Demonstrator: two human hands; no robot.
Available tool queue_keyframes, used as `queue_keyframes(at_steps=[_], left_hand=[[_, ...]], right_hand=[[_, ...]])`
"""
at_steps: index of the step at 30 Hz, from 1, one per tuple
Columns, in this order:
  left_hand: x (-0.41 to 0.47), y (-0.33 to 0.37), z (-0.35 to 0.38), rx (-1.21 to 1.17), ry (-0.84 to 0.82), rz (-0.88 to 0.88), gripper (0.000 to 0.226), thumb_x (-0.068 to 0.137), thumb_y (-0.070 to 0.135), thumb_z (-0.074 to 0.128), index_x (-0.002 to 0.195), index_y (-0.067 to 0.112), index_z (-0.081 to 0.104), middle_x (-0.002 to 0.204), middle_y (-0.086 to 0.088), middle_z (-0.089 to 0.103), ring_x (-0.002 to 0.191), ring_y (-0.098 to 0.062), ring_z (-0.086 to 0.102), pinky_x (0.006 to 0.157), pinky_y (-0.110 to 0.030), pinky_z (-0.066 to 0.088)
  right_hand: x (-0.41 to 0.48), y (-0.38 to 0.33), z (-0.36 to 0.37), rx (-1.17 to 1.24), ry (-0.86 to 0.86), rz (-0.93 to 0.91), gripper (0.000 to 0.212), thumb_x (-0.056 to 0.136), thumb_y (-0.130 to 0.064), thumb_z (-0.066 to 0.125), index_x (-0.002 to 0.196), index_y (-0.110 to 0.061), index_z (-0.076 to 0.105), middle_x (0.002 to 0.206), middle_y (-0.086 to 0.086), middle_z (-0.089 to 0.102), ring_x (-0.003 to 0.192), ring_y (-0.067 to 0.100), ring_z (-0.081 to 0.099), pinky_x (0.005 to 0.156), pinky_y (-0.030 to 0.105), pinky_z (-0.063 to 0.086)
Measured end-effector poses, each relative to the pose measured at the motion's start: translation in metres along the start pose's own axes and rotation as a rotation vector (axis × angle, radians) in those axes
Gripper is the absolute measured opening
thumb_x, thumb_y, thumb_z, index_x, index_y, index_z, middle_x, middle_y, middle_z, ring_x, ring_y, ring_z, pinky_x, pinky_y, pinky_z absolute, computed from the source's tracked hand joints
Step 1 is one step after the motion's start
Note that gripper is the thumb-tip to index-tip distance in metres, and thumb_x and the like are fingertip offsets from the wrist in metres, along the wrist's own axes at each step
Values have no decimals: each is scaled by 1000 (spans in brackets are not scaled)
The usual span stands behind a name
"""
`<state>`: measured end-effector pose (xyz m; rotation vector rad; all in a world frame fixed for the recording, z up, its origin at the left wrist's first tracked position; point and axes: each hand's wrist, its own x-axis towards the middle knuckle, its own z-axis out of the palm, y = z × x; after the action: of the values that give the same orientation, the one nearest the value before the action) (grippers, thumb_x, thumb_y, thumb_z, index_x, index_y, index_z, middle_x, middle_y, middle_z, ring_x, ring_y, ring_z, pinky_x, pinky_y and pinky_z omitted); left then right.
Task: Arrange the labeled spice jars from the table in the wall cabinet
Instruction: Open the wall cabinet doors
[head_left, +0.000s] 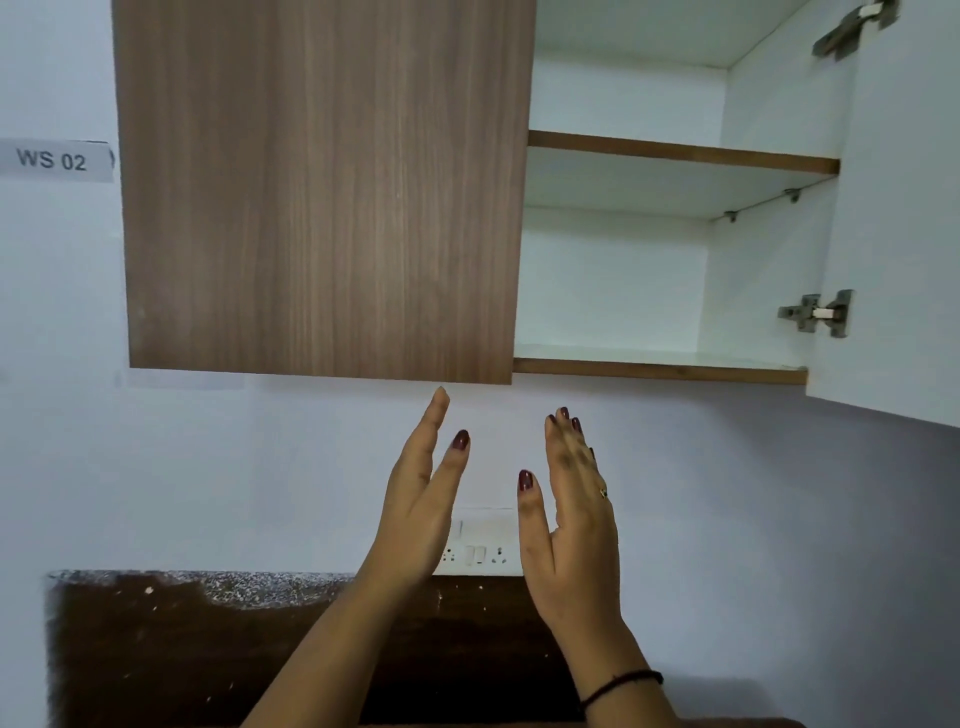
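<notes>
The wall cabinet (675, 366) hangs ahead, its left wooden door (322, 187) closed and its right door (893, 208) swung open. Two white shelves show inside, a bottom shelf (654, 357) and a middle shelf (680, 153), and both hold nothing I can see. My left hand (421, 499) and my right hand (571, 519) are raised just below the cabinet, palms facing each other, fingers straight, holding nothing. No spice jars are in view, and the table is out of the picture.
A white switch and socket plate (480, 545) sits on the wall behind my hands. Below it runs a dark brown panel with a speckled stone edge (208, 649). A paper label reading WS 02 (54, 160) is stuck on the wall at the left.
</notes>
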<state>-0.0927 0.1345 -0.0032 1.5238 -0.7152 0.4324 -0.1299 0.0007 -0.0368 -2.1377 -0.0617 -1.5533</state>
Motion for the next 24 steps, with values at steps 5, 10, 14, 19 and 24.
queue_keyframes(at_steps=[5,10,14,19,24], left_hand=[[29,-1,-4,264,-15,96,68,83,75,35,146,61,16,154,42,12,139,17,15,111,-19,19],[59,5,-6,639,-79,238,66,88,73,31,148,60,6,154,43,1,145,15,7,115,-22,19],[82,15,-5,900,-150,391,64,97,60,34,155,43,12,162,26,9,148,9,4,119,-21,14],[124,36,3,1244,-358,581,67,100,58,26,157,24,22,164,8,19,152,-5,9,122,-25,1],[148,49,17,1433,-471,684,64,102,54,26,156,20,28,162,2,27,151,-13,19,124,-31,3]], right_hand=[[17,16,18,160,42,40,59,97,-55,37,152,-38,25,159,-25,20,147,1,24,113,29,27],[30,30,33,404,60,195,58,90,-66,38,146,-55,23,150,-39,23,140,-11,26,111,29,30],[38,40,47,632,37,317,56,87,-51,55,140,-49,37,142,-38,34,129,-22,34,106,19,33],[48,45,68,909,-77,492,49,92,-23,63,137,-36,49,145,-16,49,132,4,46,107,26,40],[58,47,85,1106,-114,587,49,93,-7,63,134,-31,53,139,-15,55,128,-1,52,111,32,41]])
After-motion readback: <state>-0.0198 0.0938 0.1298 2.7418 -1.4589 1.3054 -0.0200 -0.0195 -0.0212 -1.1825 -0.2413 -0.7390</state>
